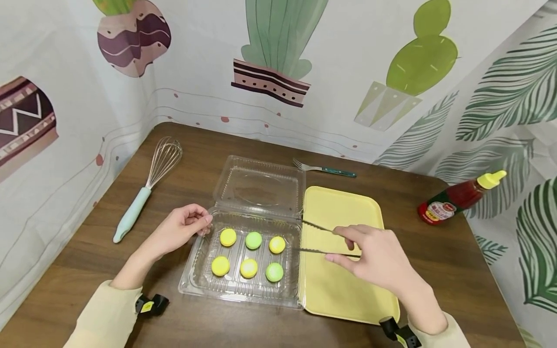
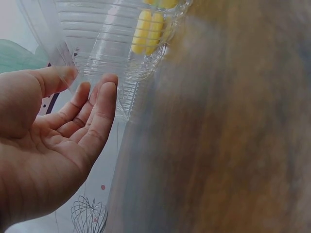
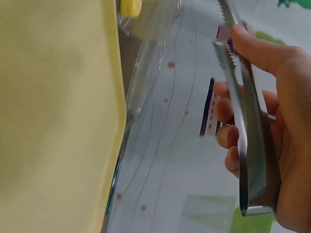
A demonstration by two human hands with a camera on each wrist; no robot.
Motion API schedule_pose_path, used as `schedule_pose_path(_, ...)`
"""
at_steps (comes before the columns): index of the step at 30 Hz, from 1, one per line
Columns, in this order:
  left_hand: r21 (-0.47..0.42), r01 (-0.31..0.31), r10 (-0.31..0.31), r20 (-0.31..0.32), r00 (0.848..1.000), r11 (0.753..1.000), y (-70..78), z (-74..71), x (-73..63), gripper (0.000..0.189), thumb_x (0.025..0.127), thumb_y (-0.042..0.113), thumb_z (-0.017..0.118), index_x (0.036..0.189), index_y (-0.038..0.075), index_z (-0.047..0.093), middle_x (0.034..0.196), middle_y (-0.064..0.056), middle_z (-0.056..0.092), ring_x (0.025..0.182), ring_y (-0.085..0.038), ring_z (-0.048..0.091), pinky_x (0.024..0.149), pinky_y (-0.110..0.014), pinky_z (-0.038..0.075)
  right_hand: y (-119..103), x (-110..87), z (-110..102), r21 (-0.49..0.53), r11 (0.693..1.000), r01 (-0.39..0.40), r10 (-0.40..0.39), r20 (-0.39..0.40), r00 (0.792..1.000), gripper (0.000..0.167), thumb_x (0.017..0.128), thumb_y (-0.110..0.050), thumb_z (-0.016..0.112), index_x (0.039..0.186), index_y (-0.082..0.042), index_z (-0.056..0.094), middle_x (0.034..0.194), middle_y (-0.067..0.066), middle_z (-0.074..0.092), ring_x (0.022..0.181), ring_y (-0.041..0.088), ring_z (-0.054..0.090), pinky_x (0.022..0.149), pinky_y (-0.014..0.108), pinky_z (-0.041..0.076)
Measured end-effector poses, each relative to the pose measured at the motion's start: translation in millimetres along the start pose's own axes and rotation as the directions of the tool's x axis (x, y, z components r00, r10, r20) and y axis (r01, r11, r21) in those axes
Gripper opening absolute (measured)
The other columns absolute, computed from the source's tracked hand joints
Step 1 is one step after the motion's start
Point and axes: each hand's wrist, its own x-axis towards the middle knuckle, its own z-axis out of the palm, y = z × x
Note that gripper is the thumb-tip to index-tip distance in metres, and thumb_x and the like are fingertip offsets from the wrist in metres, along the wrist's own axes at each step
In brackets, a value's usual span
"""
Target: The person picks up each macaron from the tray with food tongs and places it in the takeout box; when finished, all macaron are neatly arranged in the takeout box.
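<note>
A clear plastic clamshell box (image 1: 197, 270) lies with its lid (image 1: 261, 186) folded back on the table. Several yellow macarons (image 1: 220, 266) and green macarons (image 1: 254, 240) sit in two rows in its base. My left hand (image 1: 180, 229) pinches the box's rim at the back left corner, thumb against fingers. In my right hand (image 1: 378, 253) are metal tongs (image 3: 259, 150) with serrated edges. Their two arms are spread apart with nothing between them, and the tips reach the box's right side. Beneath that hand lies a yellow tray (image 1: 348, 295), right beside the box.
A whisk (image 1: 136, 212) with a pale green handle lies at the left. Behind the tray is a fork (image 1: 330, 170) with a teal handle. A red sauce bottle (image 1: 457, 199) with a yellow cap stands at the right. Patterned cloth (image 1: 200, 58) hangs behind the table.
</note>
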Motion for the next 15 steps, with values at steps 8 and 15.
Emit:
schedule_pose_path(8, 0.005, 0.003, -0.003, 0.0, 1.0, 1.0, 0.7, -0.3, 1.5, 0.019, 0.101, 0.013, 0.061, 0.102, -0.005, 0.06, 0.085, -0.011, 0.067, 0.074, -0.016, 0.065, 0.067, -0.027, 0.055, 36.9, -22.0, -1.6, 0.126, 0.98, -0.155, 0.173, -0.139, 0.975, 0.042, 0.068, -0.028, 0.092, 0.102, -0.017, 0.07, 0.078, -0.015, 0.053, 0.064, 0.006, 0.046, 0.056, 0.016, 0.034)
schedule_pose_path(15, -0.006, 0.006, -0.006, -0.001, 1.0, 1.0, 1.0, -0.2, 0.0, 0.019, 0.101, 0.013, 0.061, 0.103, -0.006, 0.06, 0.085, -0.011, 0.067, 0.073, -0.016, 0.064, 0.067, -0.027, 0.055, 69.8, -44.8, -2.3, 0.227, 0.939, -0.257, 0.297, -0.162, 0.941, 0.039, 0.069, -0.009, 0.092, 0.101, -0.012, 0.068, 0.079, -0.005, 0.052, 0.064, 0.013, 0.044, 0.055, 0.019, 0.033)
